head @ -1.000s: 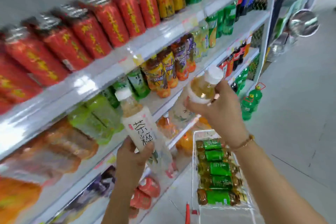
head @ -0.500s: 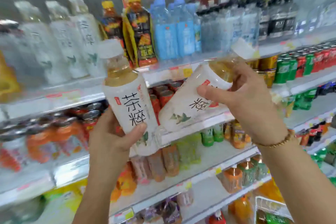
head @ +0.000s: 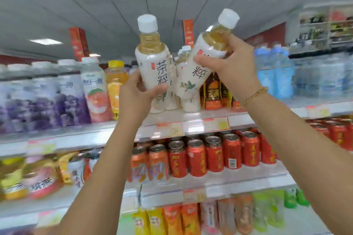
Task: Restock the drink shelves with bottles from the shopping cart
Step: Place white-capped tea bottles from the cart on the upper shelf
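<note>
Bottles (head: 152,66), white-capped with white labels, hold amber liquid.

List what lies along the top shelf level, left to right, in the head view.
Purple-labelled bottles → peach-labelled bottle → orange juice bottle → upright tea bottle in the left hand → tilted tea bottle in the right hand → blue-labelled water bottles.

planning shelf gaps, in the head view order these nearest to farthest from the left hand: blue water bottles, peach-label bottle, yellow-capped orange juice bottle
From the left hand, which holds the upright tea bottle:
1. Yellow-capped orange juice bottle, just to its left.
2. Peach-label bottle, next one further left.
3. Blue water bottles, far right, beyond the right hand and its tilted tea bottle.
</note>
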{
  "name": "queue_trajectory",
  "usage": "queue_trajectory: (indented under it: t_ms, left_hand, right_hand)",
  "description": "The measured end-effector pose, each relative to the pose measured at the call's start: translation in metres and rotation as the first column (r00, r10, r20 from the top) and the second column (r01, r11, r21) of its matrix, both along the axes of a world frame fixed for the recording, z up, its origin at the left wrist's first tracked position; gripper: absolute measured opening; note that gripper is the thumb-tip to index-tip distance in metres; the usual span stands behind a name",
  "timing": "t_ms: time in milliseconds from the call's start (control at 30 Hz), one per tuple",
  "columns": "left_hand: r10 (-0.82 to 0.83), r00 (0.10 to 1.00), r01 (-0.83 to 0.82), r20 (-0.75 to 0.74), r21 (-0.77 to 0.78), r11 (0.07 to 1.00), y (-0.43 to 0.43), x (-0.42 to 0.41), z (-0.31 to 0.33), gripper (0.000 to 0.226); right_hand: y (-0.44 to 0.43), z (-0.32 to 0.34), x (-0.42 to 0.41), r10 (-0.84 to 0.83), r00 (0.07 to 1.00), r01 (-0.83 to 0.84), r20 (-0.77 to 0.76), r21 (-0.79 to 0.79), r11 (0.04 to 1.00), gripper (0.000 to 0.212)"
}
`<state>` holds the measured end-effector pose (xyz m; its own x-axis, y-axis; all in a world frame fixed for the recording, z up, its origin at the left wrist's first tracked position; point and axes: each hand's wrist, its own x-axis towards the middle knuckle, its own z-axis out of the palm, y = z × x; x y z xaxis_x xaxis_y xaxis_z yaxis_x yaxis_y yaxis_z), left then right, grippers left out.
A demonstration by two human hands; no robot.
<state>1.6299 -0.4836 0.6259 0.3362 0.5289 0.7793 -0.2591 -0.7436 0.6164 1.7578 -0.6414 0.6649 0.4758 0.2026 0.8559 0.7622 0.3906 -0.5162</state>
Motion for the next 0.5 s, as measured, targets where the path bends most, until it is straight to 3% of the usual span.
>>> queue_trajectory:
  t_ms: [133, 267, 500]
  left_hand:
    - [0.010, 0.996, -0.014, -0.094, -0.034, 0.999, 0.025, 0.007, 0.004, 0.045]
    - [-0.048, 0.988, 0.029, -0.148, -0.127, 0.992, 0.046, 0.012, 0.002, 0.040]
    - [-0.036, 0.968, 0.010, -0.250, -0.103, 0.995, 0.063, 0.025, -0.006, 0.033]
  right_hand:
    - [0.046, 0.017, -0.002, -0.089, 0.993, 0.098, 0.072, -0.139, 0.985, 0.045]
    - [0.074, 0.015, 0.004, -0.056, 0.992, 0.084, 0.115, -0.253, 0.964, 0.051]
    - [0.104, 0.003, 0.023, -0.065, 0.998, 0.059, -0.002, -0.368, 0.928, 0.056]
